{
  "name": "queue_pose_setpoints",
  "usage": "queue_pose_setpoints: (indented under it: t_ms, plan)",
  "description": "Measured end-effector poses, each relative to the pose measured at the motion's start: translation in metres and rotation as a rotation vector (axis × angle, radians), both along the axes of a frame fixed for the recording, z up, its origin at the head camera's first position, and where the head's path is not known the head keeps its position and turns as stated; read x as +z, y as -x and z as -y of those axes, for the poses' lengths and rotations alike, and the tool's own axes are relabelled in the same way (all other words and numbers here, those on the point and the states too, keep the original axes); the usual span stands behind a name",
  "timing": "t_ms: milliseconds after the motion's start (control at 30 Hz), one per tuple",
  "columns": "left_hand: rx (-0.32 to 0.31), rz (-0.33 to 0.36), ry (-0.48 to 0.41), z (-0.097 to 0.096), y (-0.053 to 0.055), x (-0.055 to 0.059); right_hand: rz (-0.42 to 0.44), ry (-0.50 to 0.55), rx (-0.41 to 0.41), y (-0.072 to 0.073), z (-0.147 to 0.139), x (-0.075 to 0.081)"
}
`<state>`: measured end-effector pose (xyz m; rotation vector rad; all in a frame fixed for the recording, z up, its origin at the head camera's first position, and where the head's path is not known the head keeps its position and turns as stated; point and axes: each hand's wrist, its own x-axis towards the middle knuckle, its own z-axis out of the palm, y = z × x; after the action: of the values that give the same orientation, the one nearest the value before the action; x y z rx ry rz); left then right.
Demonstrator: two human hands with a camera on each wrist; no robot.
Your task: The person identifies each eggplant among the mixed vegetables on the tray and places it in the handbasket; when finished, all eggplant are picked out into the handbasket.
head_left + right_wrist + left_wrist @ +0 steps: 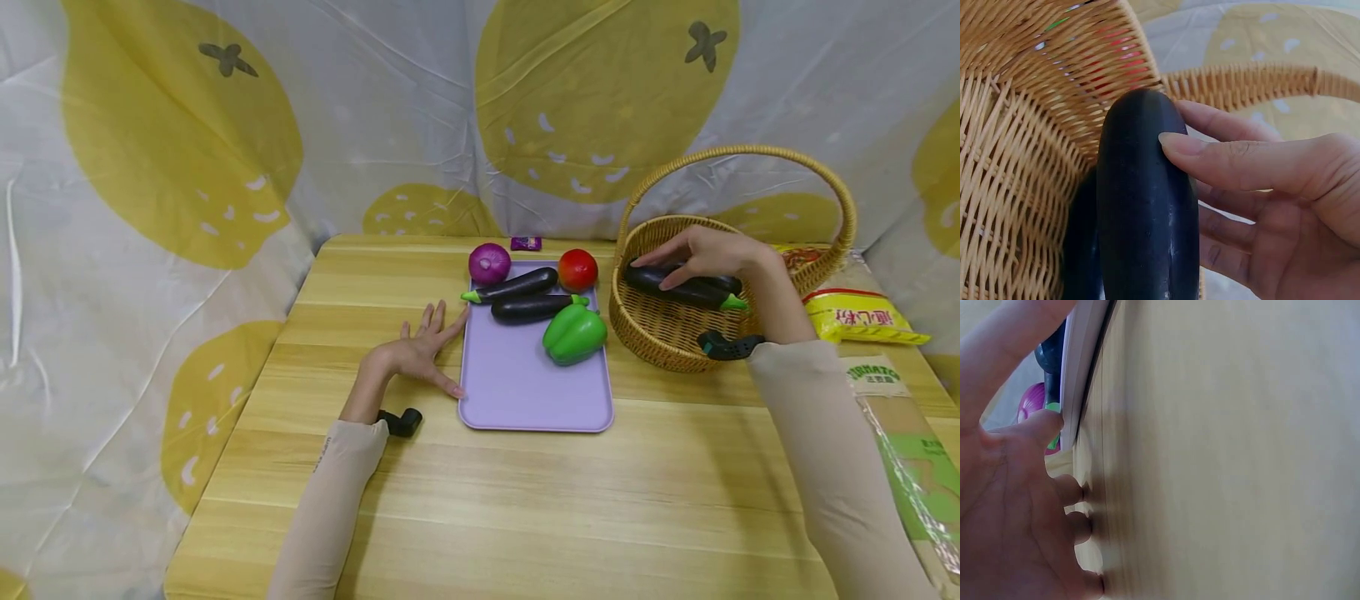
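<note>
My right hand (pixel 716 252) reaches into the wicker basket (pixel 660 346) and pinches an eggplant (pixel 1141 200) between thumb and fingers near its rounded end. Another eggplant (pixel 1082 244) lies beside it, partly covered. Over at the tray's left edge, my left hand (pixel 420 354) has its fingers spread, with thumb and index fingertips right at the rim. On the lilac tray (pixel 525 400) are two eggplants, one (pixel 517 286) above the other (pixel 528 309), and a green bell pepper (pixel 575 335). A purple onion (pixel 489 264) and a red tomato (pixel 578 269) sit at its far corners.
The basket's tall handle (pixel 738 151) arches above my right hand. A yellow food packet (pixel 862 317) and a long green-and-brown package (pixel 911 450) lie to the right. Behind the tray is a small purple packet (pixel 526 243), near the hanging lemon-print cloth (pixel 420 125).
</note>
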<state>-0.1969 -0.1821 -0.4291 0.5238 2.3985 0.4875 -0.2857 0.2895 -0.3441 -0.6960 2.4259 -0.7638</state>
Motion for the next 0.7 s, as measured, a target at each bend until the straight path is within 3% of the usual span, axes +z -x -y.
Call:
queue_pose_setpoints:
  t_ms: [700]
  plan:
    - [0.002, -0.002, 0.004, 0.001, -0.002, 0.001, 0.060, -0.011, -0.044, 0.014, 0.004, -0.022]
